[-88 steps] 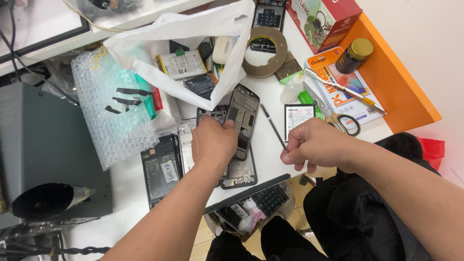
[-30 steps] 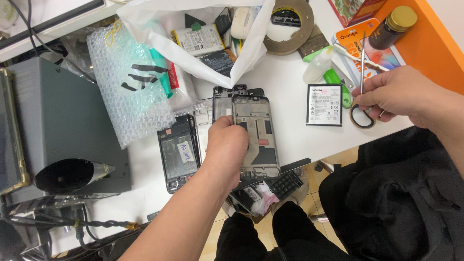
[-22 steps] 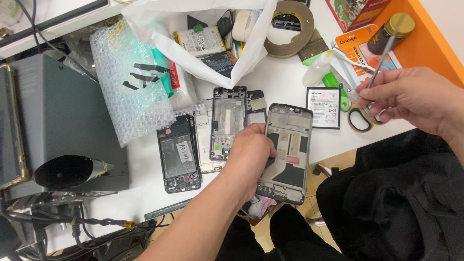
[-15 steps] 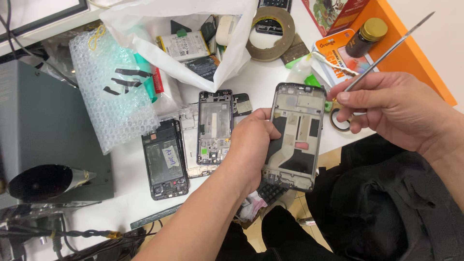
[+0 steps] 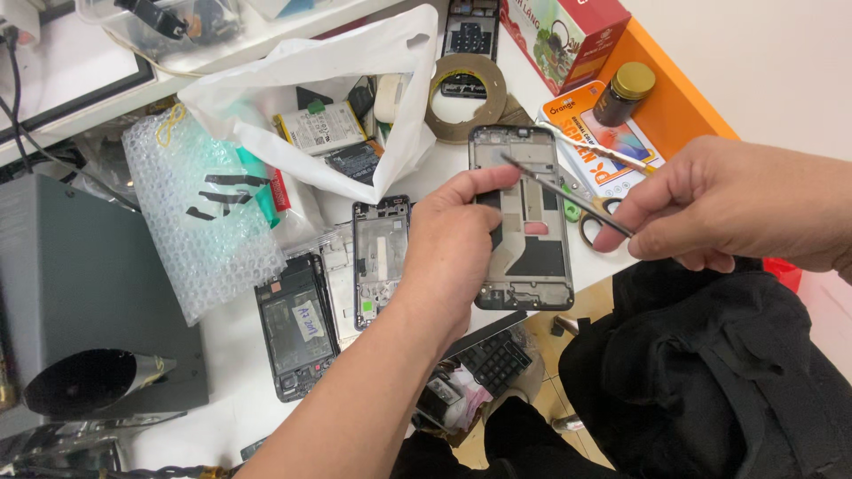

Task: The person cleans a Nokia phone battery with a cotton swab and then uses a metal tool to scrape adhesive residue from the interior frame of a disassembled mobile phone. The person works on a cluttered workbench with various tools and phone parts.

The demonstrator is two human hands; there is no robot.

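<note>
Tweezers meet phone frame above the table edge

Fingers of the left hand (image 5: 448, 257) are closed around the left side of a stripped phone frame (image 5: 524, 222), thumb laid across its upper face, holding it lifted over the near edge of the white table (image 5: 231, 355). At about 3 o'clock from it, the right hand (image 5: 728, 208) pinches slim metal tweezers (image 5: 564, 191), whose tip rests at the upper part of the frame's inner face.

To do this well, I judge the left grip should stay firm and steady, with the tweezers working at a shallow angle and light pressure so the thin frame does not flex or scratch.

At 9 o'clock of the held frame lie a second frame (image 5: 380, 257) and a dark phone body (image 5: 295, 324). Bubble wrap (image 5: 200, 213) sits further out at 9 o'clock, a white plastic bag (image 5: 311, 98) at 11, a tape roll (image 5: 469, 93) at 12.
</note>
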